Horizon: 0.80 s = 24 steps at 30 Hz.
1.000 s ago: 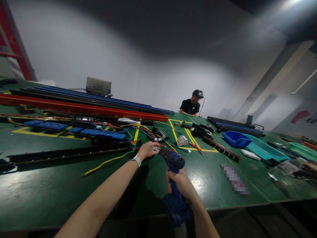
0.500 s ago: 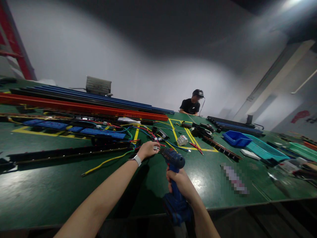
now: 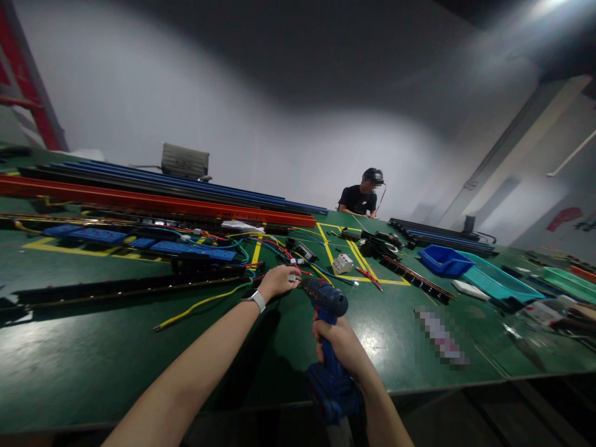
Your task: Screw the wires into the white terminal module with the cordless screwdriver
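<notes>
My right hand [image 3: 339, 341] is wrapped round the grip of a blue cordless drill [image 3: 329, 304], which points forward and a little to the left. Its battery base hangs over the near edge of the table. Just ahead of the drill's tip, my left hand [image 3: 278, 280] is closed on a small light-grey piece [image 3: 292, 279], mostly covered by the fingers. Whether the bit touches this piece I cannot tell. Close beyond the left hand lie coloured wires [image 3: 246, 245] and a small black module [image 3: 306, 251]. A white circuit breaker [image 3: 343, 264] stands to the right of them.
Black rails [image 3: 135, 285], blue socket strips [image 3: 193, 249] and a long red-orange bar [image 3: 162, 205] lie at left. A red pen-like tool [image 3: 369, 279], a blue bin [image 3: 444, 261] and a turquoise tray [image 3: 500, 276] are at right. A co-worker [image 3: 361, 195] is at the far edge.
Both my hands and the drill have stayed in place. Across the table, the co-worker's forearm has shifted slightly.
</notes>
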Available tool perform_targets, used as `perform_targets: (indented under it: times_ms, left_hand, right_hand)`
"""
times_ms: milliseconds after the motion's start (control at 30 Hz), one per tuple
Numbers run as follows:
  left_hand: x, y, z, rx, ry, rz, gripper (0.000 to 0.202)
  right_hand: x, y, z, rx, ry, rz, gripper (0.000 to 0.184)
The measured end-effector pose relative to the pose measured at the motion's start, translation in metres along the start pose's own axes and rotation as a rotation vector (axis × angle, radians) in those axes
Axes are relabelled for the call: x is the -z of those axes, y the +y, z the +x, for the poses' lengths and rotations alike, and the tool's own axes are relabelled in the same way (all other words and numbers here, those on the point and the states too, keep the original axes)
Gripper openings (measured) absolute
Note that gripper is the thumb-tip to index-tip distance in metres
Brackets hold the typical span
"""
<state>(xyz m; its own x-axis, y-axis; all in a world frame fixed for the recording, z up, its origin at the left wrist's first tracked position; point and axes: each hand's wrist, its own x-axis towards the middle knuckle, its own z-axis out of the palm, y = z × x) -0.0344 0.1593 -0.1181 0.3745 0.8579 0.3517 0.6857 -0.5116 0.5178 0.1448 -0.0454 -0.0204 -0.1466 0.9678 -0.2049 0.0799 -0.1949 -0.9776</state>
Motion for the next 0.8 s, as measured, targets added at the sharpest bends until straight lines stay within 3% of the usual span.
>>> perform_targets:
  times_ms: [800]
  left_hand:
    - [-0.0027,-0.0024,0.0008,0.002,0.014,-0.002,0.032]
  right_hand:
    - [0.0035,0.0063,0.0051,0.027,-0.034,-0.01,0.014]
